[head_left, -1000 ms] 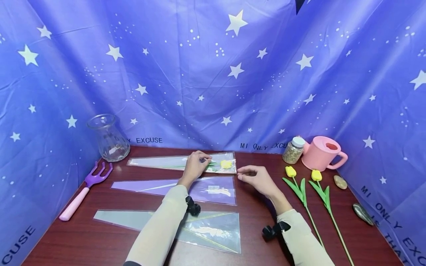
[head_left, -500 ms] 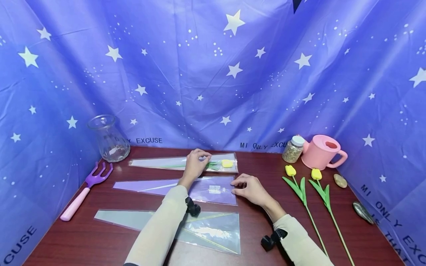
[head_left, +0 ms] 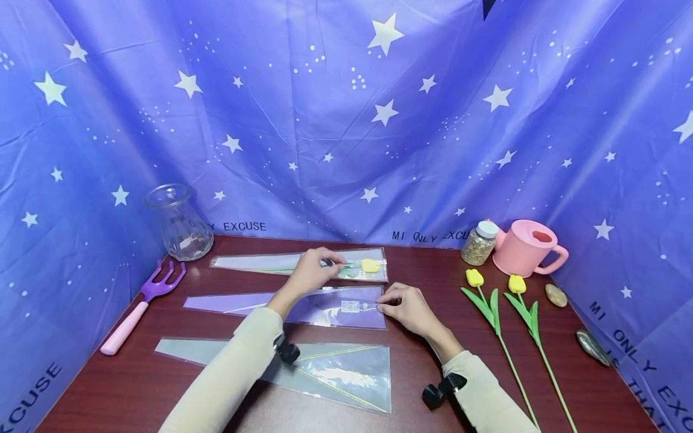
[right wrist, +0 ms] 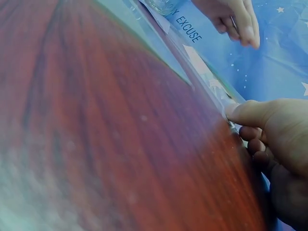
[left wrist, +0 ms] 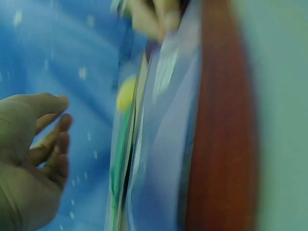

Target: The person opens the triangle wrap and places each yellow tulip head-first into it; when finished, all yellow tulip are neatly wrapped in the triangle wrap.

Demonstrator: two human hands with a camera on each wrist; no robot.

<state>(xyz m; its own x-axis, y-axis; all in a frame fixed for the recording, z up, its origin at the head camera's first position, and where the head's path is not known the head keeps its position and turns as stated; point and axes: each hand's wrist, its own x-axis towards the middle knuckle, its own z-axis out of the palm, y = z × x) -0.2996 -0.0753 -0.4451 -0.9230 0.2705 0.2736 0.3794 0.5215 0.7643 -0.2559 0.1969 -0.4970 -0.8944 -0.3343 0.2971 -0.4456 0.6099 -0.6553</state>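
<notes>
Three tapered clear-fronted flower sleeves lie side by side on the table. My right hand (head_left: pixel 408 310) pinches the wide right edge of the middle, purple flower sleeve (head_left: pixel 319 310) between thumb and fingers, as the right wrist view also shows at the thumb (right wrist: pixel 245 113). The back sleeve (head_left: pixel 260 263) holds one yellow tulip (head_left: pixel 370 265) with green leaves. My left hand (head_left: pixel 316 269) hovers by that back sleeve, its fingers bent and nothing between them in the left wrist view. Nearest me is the grey sleeve (head_left: pixel 346 376) with yellow lines, partly covered by the left forearm.
Two more yellow tulips (head_left: pixel 474 278) lie at the right. Behind them stand a pink watering can (head_left: pixel 522 249) and a jar of gravel-like bits (head_left: pixel 479 245). A glass vase (head_left: pixel 186 231) and a purple hand fork (head_left: pixel 159 282) are at the left. Two stones (head_left: pixel 556 295) lie far right.
My right hand has come down from the back sleeve's edge to the purple sleeve's edge and pinches it. My left hand has come off the back sleeve, its forearm swinging left.
</notes>
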